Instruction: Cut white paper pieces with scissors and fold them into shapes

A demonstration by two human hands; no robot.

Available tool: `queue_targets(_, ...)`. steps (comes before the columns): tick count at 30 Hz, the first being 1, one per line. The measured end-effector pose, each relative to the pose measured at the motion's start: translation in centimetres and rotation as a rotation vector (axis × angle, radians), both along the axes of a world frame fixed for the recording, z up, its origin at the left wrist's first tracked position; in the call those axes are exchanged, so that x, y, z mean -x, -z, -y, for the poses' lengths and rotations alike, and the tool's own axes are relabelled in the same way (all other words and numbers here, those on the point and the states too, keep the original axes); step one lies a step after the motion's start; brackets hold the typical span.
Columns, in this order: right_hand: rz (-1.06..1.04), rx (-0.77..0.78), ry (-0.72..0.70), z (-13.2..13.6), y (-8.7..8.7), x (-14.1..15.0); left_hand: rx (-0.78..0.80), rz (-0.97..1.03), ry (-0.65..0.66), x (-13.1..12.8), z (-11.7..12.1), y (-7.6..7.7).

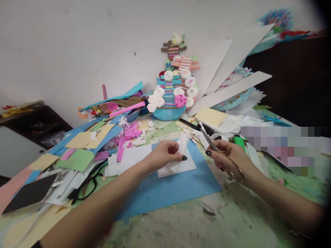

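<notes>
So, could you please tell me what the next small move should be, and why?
I'd probably bring the scissors towards the raised white paper: the left hand is holding that paper over the blue sheet, while the scissors sit in the right hand, their blades apart from it.

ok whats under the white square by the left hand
The blue sheet shows past the near and right edges of the white square; what lies fully beneath is covered.
</notes>
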State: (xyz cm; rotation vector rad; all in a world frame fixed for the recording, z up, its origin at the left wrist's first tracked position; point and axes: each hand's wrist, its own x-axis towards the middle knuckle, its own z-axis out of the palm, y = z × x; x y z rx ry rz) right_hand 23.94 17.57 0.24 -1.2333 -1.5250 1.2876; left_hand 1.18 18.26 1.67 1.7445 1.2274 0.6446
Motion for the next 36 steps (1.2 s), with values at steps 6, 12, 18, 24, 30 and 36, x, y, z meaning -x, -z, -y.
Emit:
queue_targets(6, -0.177, 0.051, -0.197, 1.3, 0.1, 0.9, -0.173, 0.17, -0.142, -4.3, 4.1, 0.4)
queue_targets(12, -0.25, 0.068, -0.189, 1.6, 0.3, 1.0, -0.185, 0.155, -0.158, -5.4, 5.9, 0.5)
queue_targets(18, -0.328, 0.068, -0.227, 1.6, 0.4, 0.7, -0.106, 0.295, -0.145, -4.3, 5.9, 0.3)
queue_targets(24, -0.411, 0.193, -0.445, 2.6, -0.7, 0.6, -0.349, 0.176, -0.154, -1.4, 3.9, -1.4)
queue_targets(30, -0.384, 0.254, -0.511, 3.2, 0.2, 1.0, 0.146, 0.39, 0.291, -0.9, 2.5, -0.9)
queue_targets(36, -0.351, 0.209, -0.434, 2.8, 0.4, 1.1, 0.277, 0.447, 0.132, -1.4, 2.7, 0.8)
